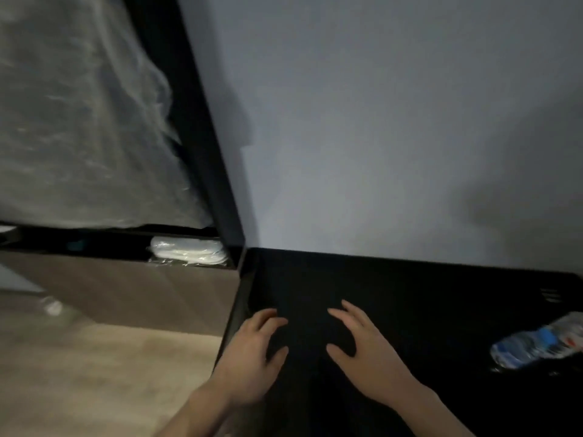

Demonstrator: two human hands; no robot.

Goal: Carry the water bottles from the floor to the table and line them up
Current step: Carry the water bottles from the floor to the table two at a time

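I have both hands over the black tabletop (410, 294), left hand (252, 357) and right hand (369, 351), fingers spread and curved, holding nothing. A clear plastic water bottle with a blue label (536, 343) lies on its side at the tabletop's right edge, well apart from my hands. I judge it light, thin-walled and slippery; I'd take hold around its labelled middle.
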